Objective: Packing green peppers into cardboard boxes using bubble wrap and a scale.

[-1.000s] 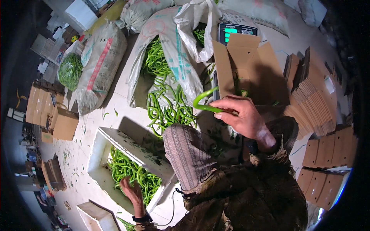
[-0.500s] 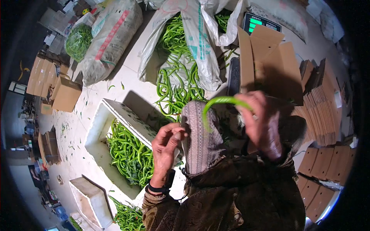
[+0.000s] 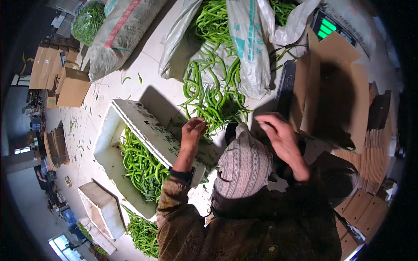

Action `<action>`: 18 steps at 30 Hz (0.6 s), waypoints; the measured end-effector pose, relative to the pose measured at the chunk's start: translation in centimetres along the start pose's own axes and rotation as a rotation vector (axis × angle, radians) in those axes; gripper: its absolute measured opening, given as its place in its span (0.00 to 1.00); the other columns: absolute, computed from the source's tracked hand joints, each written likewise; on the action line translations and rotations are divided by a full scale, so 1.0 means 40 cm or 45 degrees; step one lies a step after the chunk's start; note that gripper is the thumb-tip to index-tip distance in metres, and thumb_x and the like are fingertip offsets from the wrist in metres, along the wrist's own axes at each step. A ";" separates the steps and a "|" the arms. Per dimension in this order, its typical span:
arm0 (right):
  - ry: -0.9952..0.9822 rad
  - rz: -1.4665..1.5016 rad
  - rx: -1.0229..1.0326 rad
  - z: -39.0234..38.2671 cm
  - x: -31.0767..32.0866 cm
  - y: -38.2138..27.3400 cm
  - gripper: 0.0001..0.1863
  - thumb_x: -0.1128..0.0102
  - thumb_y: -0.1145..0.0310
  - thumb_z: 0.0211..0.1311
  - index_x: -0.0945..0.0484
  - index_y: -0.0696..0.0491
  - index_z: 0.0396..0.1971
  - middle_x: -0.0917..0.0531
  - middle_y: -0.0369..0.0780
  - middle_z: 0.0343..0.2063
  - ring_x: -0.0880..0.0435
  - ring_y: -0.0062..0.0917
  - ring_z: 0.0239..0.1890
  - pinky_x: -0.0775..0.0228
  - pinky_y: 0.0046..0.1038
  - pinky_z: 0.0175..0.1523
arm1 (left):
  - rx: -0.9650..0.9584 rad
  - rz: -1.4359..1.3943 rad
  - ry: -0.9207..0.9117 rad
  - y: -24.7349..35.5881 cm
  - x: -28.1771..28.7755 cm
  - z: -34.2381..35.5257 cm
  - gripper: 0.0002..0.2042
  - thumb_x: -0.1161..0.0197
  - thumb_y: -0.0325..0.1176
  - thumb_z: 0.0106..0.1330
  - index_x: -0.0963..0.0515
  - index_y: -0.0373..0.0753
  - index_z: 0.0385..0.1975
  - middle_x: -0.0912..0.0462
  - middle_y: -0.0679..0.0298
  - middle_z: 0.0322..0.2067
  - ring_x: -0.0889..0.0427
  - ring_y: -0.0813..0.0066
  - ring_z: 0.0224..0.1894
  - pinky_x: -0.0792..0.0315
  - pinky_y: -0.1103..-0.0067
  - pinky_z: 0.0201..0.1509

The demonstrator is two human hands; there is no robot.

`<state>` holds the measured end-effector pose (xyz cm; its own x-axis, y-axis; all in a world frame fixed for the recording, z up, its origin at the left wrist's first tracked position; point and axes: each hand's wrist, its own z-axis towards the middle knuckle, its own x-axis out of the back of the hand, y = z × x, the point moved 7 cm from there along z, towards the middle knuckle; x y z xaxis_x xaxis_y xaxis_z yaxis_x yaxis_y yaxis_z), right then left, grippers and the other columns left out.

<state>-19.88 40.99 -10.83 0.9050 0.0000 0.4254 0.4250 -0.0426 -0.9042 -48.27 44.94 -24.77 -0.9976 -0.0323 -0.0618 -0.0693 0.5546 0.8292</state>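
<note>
Long green chili peppers spill from the mouth of a white woven sack onto the floor. My left hand is at the near left edge of this pile, its fingers curled together; what they hold, if anything, is hidden. To the right of the pile, my right hand is held with fingers stretched out and nothing visible in it. A white foam box at the left holds many more green chilies. Its lid-like white panel leans beside my left forearm.
An open cardboard box stands at the right, near a scale with a lit green display. Flattened cartons are stacked farther right. Another full sack lies at the far left. A smaller foam box sits near loose chilies.
The curved chili in my right hand is gone from it, and its fingers have straightened. My left hand has reached forward to the pile. The view has shifted.
</note>
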 end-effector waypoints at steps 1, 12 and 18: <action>-0.100 0.199 -0.085 0.037 -0.046 0.069 0.11 0.47 0.72 0.67 0.24 0.56 0.47 0.17 0.42 0.37 0.20 0.25 0.41 0.30 0.27 0.49 | 0.042 0.060 -0.032 -0.057 -0.011 0.059 0.11 0.41 0.27 0.63 0.24 0.31 0.43 0.19 0.64 0.32 0.20 0.76 0.34 0.26 0.80 0.41; 0.009 0.085 -0.445 0.089 -0.222 0.921 0.13 0.40 0.69 0.61 0.21 0.56 0.44 0.18 0.37 0.34 0.22 0.19 0.35 0.28 0.26 0.42 | -0.053 1.158 0.626 -0.308 -0.168 0.340 0.51 0.24 0.49 0.45 0.47 0.31 0.64 0.28 0.41 0.48 0.27 0.44 0.50 0.30 0.61 0.52; -0.296 -0.121 -0.572 -0.015 -0.405 1.001 0.14 0.42 0.65 0.59 0.21 0.55 0.43 0.16 0.44 0.38 0.18 0.33 0.41 0.28 0.35 0.49 | -0.029 1.163 0.514 -0.304 -0.174 0.358 0.55 0.26 0.38 0.46 0.61 0.37 0.70 0.29 0.39 0.48 0.24 0.42 0.47 0.29 0.60 0.49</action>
<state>-17.52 38.70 -53.91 0.8644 0.2446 0.4393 0.5024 -0.4565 -0.7343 -40.37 50.34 -42.38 -0.5962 0.1162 0.7944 0.7295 0.4917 0.4755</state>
